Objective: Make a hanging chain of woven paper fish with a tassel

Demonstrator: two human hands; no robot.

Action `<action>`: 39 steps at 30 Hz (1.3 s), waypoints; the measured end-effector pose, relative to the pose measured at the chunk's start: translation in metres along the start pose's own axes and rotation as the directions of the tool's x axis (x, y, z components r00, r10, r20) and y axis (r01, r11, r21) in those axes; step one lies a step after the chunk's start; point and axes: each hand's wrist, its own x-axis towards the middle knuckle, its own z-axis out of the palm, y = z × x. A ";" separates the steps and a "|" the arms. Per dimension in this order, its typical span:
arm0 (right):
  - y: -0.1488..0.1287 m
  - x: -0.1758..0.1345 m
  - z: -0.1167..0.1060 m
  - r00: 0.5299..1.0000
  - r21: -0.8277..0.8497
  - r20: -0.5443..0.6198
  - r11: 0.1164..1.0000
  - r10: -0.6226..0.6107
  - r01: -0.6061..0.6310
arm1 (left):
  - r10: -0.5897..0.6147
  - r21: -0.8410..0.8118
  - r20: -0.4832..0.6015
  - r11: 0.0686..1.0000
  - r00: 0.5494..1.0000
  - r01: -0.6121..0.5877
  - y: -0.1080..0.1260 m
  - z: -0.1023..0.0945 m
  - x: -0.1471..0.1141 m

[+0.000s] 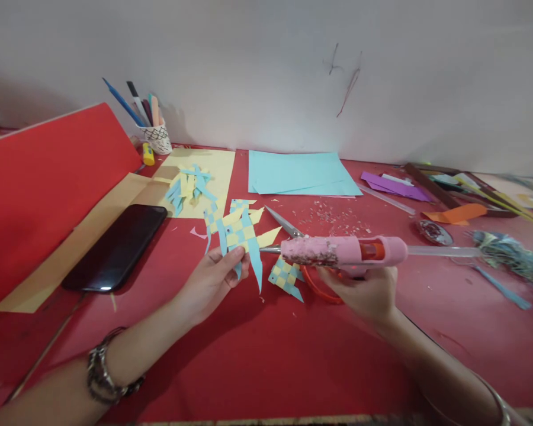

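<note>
Between the thumb and fingers of my left hand [220, 275] is a woven paper fish [237, 235] of blue and yellow strips, its loose ends sticking out. My right hand [368, 293] grips a pink hot glue gun [324, 251] with a clear glue stick out of its back. The gun's metal nozzle points left and reaches the fish's edge; whether it touches I cannot tell. Another woven fish [285, 275] lies below the nozzle, and more woven pieces lie behind the held one. Scissors [284, 221] with orange handles lie partly hidden behind the gun.
On the red table are a black phone [118, 247], cut paper strips [190, 184] on a yellow sheet [220, 171], and blue sheets [299, 171] at the back. A pen cup [157, 138] stands back left. At right are paper scraps [337, 219], purple paper [393, 185] and a yarn bundle [510, 255].
</note>
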 end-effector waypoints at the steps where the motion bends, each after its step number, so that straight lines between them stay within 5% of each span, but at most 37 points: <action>1: 0.000 0.000 0.000 1.000 0.006 -0.007 1.000 -0.011 0.011 | 0.010 0.005 -0.011 1.000 1.000 -0.010 0.000 0.000 0.000; 15: -0.002 0.000 -0.001 1.000 -0.036 -0.014 0.999 0.020 -0.020 | 0.119 0.124 0.000 0.985 0.993 -0.118 0.001 -0.003 0.002; 28: -0.004 0.004 -0.002 0.992 -0.043 -0.078 0.994 -0.100 0.097 | 0.114 0.019 0.025 0.993 0.993 -0.114 -0.002 -0.006 0.003; 39: -0.002 0.001 -0.001 0.999 -0.007 -0.033 1.000 -0.009 0.009 | 0.131 0.035 0.054 0.990 0.990 -0.133 -0.003 -0.008 0.003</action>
